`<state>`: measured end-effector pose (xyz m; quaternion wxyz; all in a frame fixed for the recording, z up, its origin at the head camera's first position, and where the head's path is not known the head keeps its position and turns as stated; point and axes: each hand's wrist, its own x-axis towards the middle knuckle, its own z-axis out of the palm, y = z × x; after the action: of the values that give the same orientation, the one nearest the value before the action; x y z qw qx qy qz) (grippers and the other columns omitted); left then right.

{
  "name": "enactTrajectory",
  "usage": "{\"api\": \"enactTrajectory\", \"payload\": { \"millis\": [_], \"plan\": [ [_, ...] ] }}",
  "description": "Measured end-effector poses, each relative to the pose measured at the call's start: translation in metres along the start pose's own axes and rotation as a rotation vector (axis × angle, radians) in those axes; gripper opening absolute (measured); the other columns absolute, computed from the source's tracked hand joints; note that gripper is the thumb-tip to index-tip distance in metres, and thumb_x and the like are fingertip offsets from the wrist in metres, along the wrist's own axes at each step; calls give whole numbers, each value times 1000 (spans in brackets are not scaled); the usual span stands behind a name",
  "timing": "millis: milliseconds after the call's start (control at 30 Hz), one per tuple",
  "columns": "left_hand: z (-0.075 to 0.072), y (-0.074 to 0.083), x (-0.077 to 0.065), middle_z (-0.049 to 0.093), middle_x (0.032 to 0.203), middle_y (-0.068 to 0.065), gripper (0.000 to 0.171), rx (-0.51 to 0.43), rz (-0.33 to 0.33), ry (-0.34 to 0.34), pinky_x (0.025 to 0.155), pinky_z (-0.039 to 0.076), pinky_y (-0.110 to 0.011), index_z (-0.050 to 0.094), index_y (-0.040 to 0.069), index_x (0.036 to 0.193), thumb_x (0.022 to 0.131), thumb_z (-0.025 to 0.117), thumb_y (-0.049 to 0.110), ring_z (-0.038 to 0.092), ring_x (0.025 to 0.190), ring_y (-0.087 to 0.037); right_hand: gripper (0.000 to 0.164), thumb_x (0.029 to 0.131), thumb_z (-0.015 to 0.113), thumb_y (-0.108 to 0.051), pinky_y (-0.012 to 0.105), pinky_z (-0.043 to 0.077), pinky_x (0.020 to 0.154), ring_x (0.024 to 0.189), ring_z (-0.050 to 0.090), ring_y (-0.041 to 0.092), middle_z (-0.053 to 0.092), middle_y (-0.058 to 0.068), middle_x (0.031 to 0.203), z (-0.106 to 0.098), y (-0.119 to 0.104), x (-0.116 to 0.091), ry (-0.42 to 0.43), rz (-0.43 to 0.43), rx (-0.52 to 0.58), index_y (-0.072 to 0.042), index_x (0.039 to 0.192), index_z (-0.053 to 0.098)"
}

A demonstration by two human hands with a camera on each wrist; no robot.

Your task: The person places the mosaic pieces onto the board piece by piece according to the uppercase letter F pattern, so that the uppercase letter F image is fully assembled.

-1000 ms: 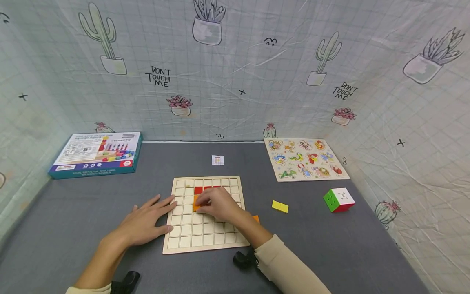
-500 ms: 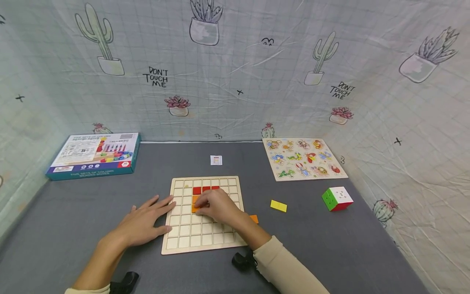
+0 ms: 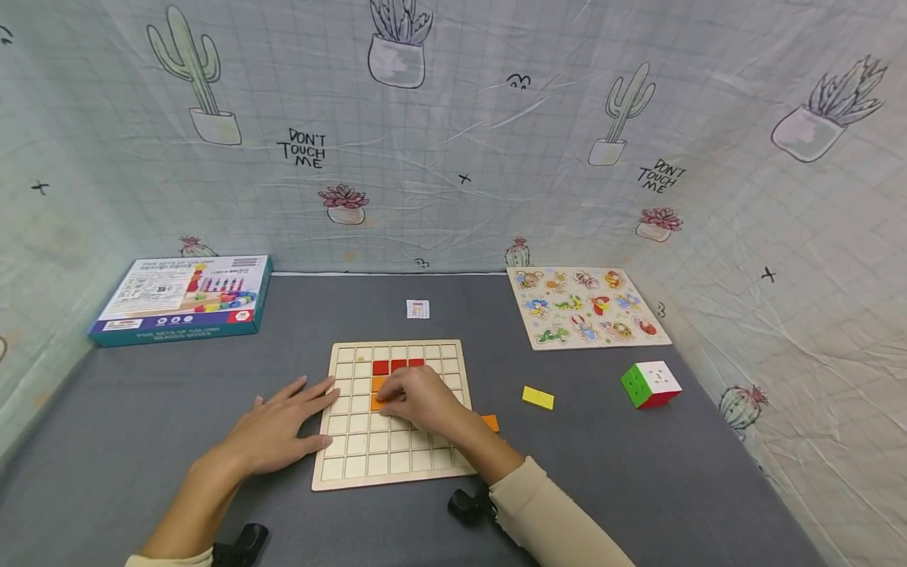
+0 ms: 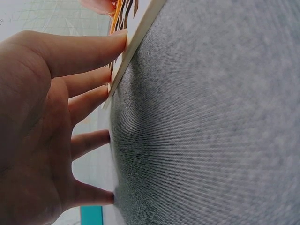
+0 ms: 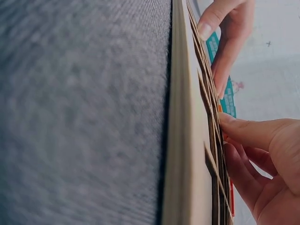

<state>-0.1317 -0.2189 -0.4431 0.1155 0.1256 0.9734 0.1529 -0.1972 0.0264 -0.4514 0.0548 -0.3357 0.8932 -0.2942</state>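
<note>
Left hand (image 3: 272,429) spread wide, its thumb and nearer fingertips touching the left edge of a wooden grid board (image 3: 366,466) that lies flat on the gray table (image 3: 602,488). Right hand (image 3: 423,400) narrowed over the board's middle, thumb and curled fingers pinching an orange tile (image 3: 375,402), partly hidden by the fingertips, below a row of red tiles (image 3: 380,368) on the same grid. Yellow tiles (image 3: 538,398) lie on the table, well clear of the board's right edge, beyond the right forearm.

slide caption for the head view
Left grip spread at the edge of a pale square wooden grid board, right grip touching a flat orange tile.
</note>
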Motion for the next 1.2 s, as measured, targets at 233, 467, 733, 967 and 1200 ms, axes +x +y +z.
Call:
{"api": "enactTrajectory", "payload": {
  "millis": [233,467,733,967,1200],
  "plan": [
    [-3,-1,-1,40,165,-7,75,5,-2,-12,101,21,-90,49,23,153,88,73,51,31,151,-51,16,90,79,-13,12,54,84,103,73,10,79,0,111,1,0,-4,-8,6,42,-12,105,81],
    [-2,-1,-1,40,166,-5,73,8,-10,-11,103,21,-90,49,24,153,89,73,49,31,152,-49,26,89,79,-11,17,57,89,105,73,13,78,2,115,-9,2,-8,-78,21,128,-10,115,77],
    [-2,-1,-2,39,166,-5,74,14,7,-8,102,21,-90,47,24,154,89,72,51,30,152,-49,38,91,77,-13,26,61,88,115,71,24,74,7,127,-46,17,-29,-69,-2,157,-9,129,71],
    [1,-2,-2,38,166,-4,73,3,13,-1,103,20,-90,47,24,155,90,71,49,29,153,-48,37,91,77,-16,32,58,82,107,67,28,74,3,128,-79,41,-63,-34,7,96,-10,127,73],
    [-1,-2,-3,39,166,-4,74,10,21,7,102,21,-90,47,24,154,90,72,50,31,152,-48,36,89,79,-20,33,51,78,99,61,25,74,3,129,-85,66,-99,-17,67,72,-13,124,76]
  ]
}}
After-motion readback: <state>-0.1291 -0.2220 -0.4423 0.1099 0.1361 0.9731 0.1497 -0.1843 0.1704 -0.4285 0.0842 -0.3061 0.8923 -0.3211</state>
